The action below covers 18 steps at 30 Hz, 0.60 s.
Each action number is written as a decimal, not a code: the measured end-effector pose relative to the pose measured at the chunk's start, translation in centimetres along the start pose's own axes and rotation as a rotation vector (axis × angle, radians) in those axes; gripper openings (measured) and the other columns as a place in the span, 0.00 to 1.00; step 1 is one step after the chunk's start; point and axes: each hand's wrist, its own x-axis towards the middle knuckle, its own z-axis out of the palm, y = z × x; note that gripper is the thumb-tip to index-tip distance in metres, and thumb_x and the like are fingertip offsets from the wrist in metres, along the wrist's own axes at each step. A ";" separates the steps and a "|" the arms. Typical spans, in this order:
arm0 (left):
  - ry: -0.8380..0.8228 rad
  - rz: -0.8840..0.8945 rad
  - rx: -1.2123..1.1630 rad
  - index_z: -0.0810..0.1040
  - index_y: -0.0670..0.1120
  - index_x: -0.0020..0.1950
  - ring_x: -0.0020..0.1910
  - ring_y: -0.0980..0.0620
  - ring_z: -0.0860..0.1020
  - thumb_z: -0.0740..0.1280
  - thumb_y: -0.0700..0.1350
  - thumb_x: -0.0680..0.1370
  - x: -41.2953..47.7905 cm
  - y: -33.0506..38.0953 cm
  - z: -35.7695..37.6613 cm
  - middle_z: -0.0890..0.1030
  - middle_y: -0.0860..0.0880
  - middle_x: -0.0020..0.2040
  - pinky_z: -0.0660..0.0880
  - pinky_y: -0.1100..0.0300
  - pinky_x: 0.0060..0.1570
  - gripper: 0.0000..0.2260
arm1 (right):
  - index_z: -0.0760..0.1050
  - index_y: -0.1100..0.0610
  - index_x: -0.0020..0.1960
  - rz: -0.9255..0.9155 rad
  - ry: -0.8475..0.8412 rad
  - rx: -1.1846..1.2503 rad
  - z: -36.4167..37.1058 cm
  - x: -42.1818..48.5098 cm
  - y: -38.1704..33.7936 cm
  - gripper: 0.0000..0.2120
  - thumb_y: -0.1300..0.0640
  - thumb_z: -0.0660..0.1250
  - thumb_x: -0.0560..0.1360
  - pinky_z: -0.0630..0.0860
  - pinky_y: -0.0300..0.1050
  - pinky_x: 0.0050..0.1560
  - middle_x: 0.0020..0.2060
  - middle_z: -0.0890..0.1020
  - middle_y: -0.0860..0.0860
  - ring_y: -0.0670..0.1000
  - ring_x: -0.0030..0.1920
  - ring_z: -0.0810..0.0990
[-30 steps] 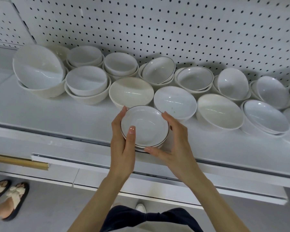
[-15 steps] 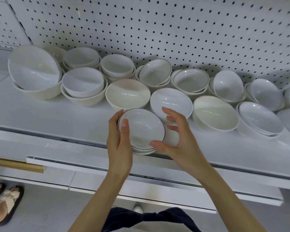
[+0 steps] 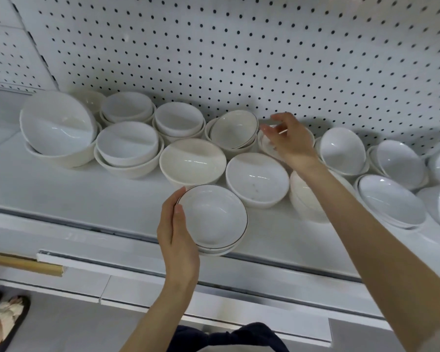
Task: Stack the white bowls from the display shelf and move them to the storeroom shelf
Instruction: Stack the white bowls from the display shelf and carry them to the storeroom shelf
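Two hands are apart: the left hand (image 3: 175, 240) curls round the left side of a stack of dark-rimmed white ceramic bowls (image 3: 214, 217) at the front edge of the white display shelf (image 3: 87, 199), while the right hand (image 3: 290, 143), fingers loosely spread and holding nothing, hovers over a small white back-row bowl (image 3: 267, 146) near the white dotted pegboard (image 3: 239, 59).

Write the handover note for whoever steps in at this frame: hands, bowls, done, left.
Left hand grips the dark-rimmed stack at the display shelf's front edge.
Right hand reaches over a back-row bowl; grip unclear.
Done: a few bowls nested in that stack.
Left: gather the other bowls on the shelf, then carry all to the storeroom.
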 end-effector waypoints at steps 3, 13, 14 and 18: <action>0.013 -0.016 -0.010 0.78 0.49 0.62 0.52 0.67 0.77 0.54 0.40 0.84 0.0 0.1 0.1 0.81 0.58 0.55 0.73 0.74 0.49 0.14 | 0.72 0.58 0.64 -0.014 -0.095 -0.102 0.2 2.1 0.5 0.21 0.46 0.64 0.77 0.76 0.38 0.49 0.38 0.79 0.48 0.43 0.35 0.79; 0.002 -0.003 0.004 0.77 0.47 0.64 0.55 0.64 0.77 0.54 0.41 0.84 0.1 0.0 0.0 0.81 0.56 0.57 0.74 0.72 0.52 0.15 | 0.68 0.53 0.39 -0.030 -0.280 -0.190 1.6 4.1 0.4 0.13 0.49 0.64 0.78 0.65 0.38 0.32 0.27 0.77 0.52 0.39 0.18 0.71; -0.001 -0.003 0.002 0.77 0.48 0.64 0.55 0.64 0.77 0.54 0.40 0.84 0.1 0.0 0.0 0.81 0.56 0.57 0.74 0.71 0.52 0.15 | 0.67 0.53 0.37 -0.014 -0.285 -0.169 1.7 4.2 0.2 0.14 0.50 0.64 0.78 0.65 0.37 0.29 0.27 0.77 0.53 0.40 0.17 0.70; -0.016 0.009 -0.002 0.77 0.48 0.62 0.52 0.67 0.77 0.54 0.39 0.84 0.1 0.2 -0.1 0.82 0.60 0.53 0.73 0.75 0.47 0.15 | 0.68 0.56 0.38 0.094 -0.291 -0.019 1.9 4.4 -0.2 0.10 0.60 0.64 0.78 0.63 0.33 0.20 0.27 0.76 0.57 0.42 0.17 0.70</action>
